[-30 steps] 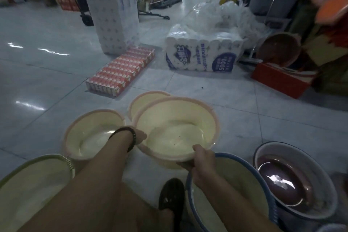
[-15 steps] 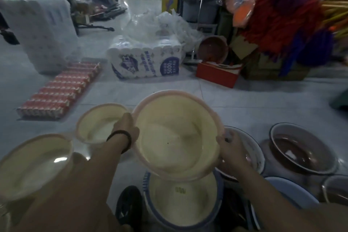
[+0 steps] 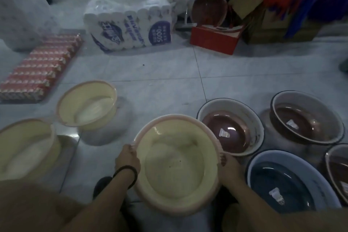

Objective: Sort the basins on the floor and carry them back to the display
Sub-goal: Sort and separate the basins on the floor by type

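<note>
I hold a cream basin with a pink rim (image 3: pixel 175 167) low in front of me. My left hand (image 3: pixel 127 158) grips its left rim, and my right hand (image 3: pixel 228 165) grips its right rim. Two more cream basins sit on the floor to the left, one near (image 3: pixel 24 147) and one farther out (image 3: pixel 86 107). On the right lie a blue basin (image 3: pixel 282 181) and brown-bottomed basins with white walls (image 3: pixel 231 126), (image 3: pixel 305 118). The blue-rimmed basin seen earlier is hidden under the one I hold.
A pack of toilet rolls (image 3: pixel 130 30) stands ahead on the tiled floor. A tray of red cartons (image 3: pixel 37 69) lies at the left. A red box (image 3: pixel 214 39) with a brown basin (image 3: pixel 209 8) leaning behind it sits by the display at the back right.
I have lifted the pink-rimmed cream basin, swung it to the right and lowered it over the blue-rimmed basin. My view has turned right and down toward the brown basins.
</note>
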The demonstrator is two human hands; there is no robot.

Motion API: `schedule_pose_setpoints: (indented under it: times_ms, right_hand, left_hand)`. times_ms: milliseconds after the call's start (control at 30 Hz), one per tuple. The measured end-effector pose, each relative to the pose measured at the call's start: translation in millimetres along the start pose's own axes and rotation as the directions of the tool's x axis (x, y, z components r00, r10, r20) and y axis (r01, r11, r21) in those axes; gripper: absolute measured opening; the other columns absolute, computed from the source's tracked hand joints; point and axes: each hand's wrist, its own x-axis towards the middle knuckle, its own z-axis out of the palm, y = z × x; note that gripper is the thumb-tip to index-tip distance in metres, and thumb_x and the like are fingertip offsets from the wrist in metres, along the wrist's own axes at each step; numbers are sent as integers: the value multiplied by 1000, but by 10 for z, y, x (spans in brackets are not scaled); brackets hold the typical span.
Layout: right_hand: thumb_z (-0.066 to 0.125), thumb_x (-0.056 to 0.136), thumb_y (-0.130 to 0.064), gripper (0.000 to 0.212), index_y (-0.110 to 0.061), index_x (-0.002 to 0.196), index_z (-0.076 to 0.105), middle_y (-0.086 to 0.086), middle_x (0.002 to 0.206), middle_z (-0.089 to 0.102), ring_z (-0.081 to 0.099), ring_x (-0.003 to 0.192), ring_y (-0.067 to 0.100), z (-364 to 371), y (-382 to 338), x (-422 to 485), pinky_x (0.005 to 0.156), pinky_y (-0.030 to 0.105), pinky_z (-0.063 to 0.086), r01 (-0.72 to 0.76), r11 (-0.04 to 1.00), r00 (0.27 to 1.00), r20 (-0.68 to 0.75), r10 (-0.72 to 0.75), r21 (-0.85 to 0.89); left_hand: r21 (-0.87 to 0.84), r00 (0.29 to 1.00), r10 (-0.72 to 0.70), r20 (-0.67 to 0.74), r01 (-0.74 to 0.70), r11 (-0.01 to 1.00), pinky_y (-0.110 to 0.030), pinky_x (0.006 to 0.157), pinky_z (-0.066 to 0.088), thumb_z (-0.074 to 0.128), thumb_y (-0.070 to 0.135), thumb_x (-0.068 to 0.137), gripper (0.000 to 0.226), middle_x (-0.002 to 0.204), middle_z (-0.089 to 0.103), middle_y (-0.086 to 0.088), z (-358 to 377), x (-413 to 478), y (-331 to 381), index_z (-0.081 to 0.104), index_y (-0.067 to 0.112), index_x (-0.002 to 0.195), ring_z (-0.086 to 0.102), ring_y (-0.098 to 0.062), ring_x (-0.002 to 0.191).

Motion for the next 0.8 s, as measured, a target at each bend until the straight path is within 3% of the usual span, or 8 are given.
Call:
schedule_pose_setpoints:
  times_ms: [133,233,400,467,567,700,733,800]
  right_hand:
    - [50,91,-11,31,-17,116,67,5,111,71,64,101,29,150,99,83,83,30,47,-61,993,993,91,70,-99]
    - [51,85,-15,39,-20,119,68,5,116,72,66,106,30,253,191,165,91,35,53,-91,988,981,161,111,-127]
    - [52,88,-12,44,-19,131,60,6,124,69,63,109,29,292,190,197,93,33,49,-102,985,970,208,129,-137]
    - [53,88,-9,50,-15,138,53,10,128,67,62,114,32,306,179,212,96,34,49,-123,983,964,219,151,-136]
    - [55,89,-10,60,-11,148,42,15,134,62,60,119,35,319,143,250,103,39,50,-152,974,952,240,191,-170]
    - [59,88,-17,88,-5,161,10,24,152,42,47,135,40,377,-50,177,110,41,43,-188,954,950,204,237,-233]
    - [62,86,-20,93,-5,161,10,24,155,35,42,139,41,397,-125,141,113,43,41,-167,952,964,162,213,-257]
    - [62,79,-26,86,-9,156,28,19,152,39,42,139,39,462,-311,54,111,46,44,-64,939,994,65,91,-338]
  left_hand:
    - [71,992,-36,117,28,997,-36,75,44,41,5,97,35,117,63,-17,183,62,-95,52,18,127,57,-34,95]
    - [61,989,-43,141,35,998,-34,75,42,41,-3,91,49,117,61,-16,231,107,-156,50,20,133,51,-29,90]
    - [142,977,-65,202,36,989,-40,78,45,36,6,97,46,119,56,-17,291,230,-161,42,25,139,53,-32,93]
    - [203,967,-77,244,27,979,-40,83,45,36,12,101,47,131,54,-18,284,255,-141,37,25,146,53,-33,98]
    - [274,953,-20,302,-66,959,-39,99,46,48,4,100,62,148,50,-17,268,308,-108,29,18,157,57,-36,124]
    - [324,949,-103,299,0,946,-43,109,41,42,12,105,62,157,39,-16,170,284,0,17,20,161,46,-35,138]
    - [359,948,-104,301,-12,933,-46,111,39,41,15,105,64,159,34,-18,116,271,59,12,18,162,42,-37,140]
    - [436,943,-19,332,-136,890,-45,109,43,48,19,101,57,154,41,-17,-106,240,252,29,13,155,47,-36,136]
